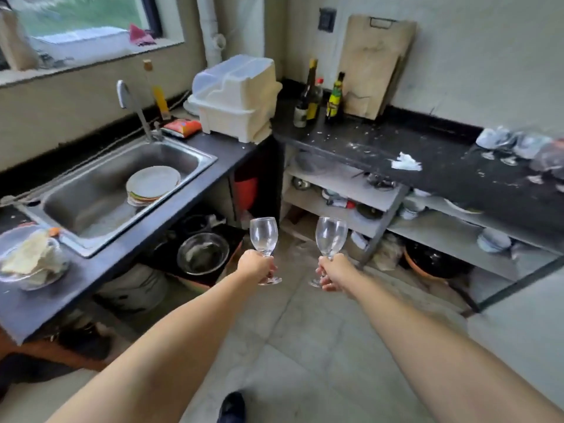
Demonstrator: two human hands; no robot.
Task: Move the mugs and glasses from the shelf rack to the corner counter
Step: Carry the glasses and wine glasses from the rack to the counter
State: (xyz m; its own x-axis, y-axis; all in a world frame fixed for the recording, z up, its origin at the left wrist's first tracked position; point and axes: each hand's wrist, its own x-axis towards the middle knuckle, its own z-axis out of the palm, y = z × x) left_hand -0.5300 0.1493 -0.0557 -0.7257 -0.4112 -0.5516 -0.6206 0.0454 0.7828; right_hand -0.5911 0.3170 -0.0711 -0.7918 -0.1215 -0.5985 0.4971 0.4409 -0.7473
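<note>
My left hand (256, 265) grips the stem of a clear stemmed glass (263, 235), held upright over the floor. A second clear stemmed glass (331, 236), tilted slightly, is held by its stem in my right hand (332, 271). Both arms reach forward toward the corner. The dark corner counter (360, 138) lies ahead and to the right, dusted with white specks. Several blurred glasses (525, 148) stand on the counter at the far right. No shelf rack with mugs is in sight.
A steel sink (91, 193) with stacked plates (152, 186) sits left. A white dish-rack box (235, 96) stands in the corner, with bottles (311, 96) and a cutting board (372, 65) behind the counter. A crumpled tissue (406, 163) lies on it. Open shelves (345, 190) below hold kitchenware.
</note>
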